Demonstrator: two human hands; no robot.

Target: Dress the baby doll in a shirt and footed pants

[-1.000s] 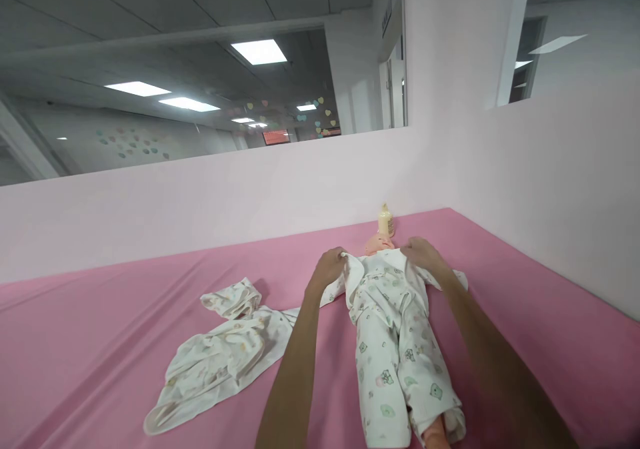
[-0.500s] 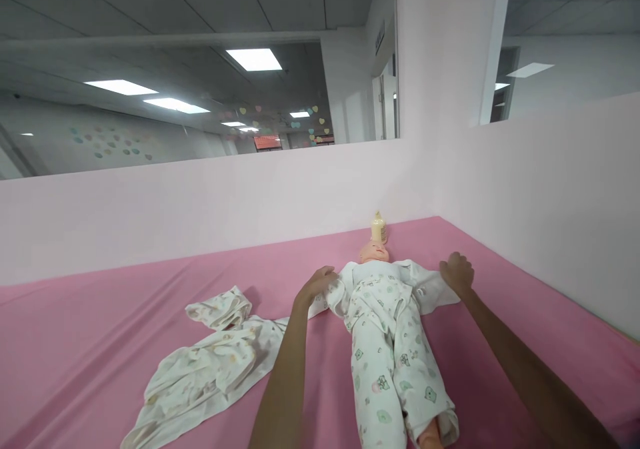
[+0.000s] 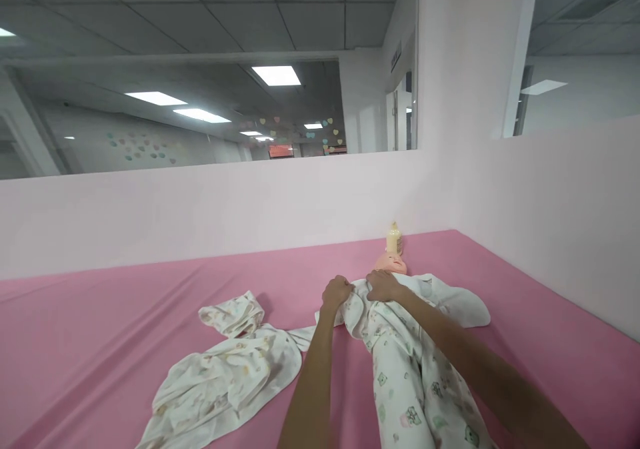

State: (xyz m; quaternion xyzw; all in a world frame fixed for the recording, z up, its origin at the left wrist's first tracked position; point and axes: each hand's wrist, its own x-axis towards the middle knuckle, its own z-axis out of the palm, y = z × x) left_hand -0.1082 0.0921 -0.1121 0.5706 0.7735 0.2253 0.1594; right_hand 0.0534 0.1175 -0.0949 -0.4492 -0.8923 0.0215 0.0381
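Observation:
A baby doll (image 3: pixel 389 261) lies on its back on a pink sheet, head toward the wall. It wears a white shirt (image 3: pixel 460 301) and white trousers (image 3: pixel 403 379) with small green and pink prints. My left hand (image 3: pixel 337 293) is closed on the shirt's sleeve at the doll's left-of-view side. Across the doll's upper chest reaches my right hand (image 3: pixel 383 285), its fingers curled on the shirt near the shoulder and hiding part of the chest. The other sleeve lies spread out flat to the right, with no hand on it.
Left of the doll lie a crumpled printed white garment (image 3: pixel 225 375) and a folded part of cloth (image 3: pixel 235 314). Behind the doll's head stands a pale yellow bottle (image 3: pixel 394 240). White walls with windows border the pink sheet (image 3: pixel 165 315).
My right hand has left the right sleeve and come across to the doll's chest, beside my left hand. My left hand has closed on the left sleeve. The view has shifted slightly.

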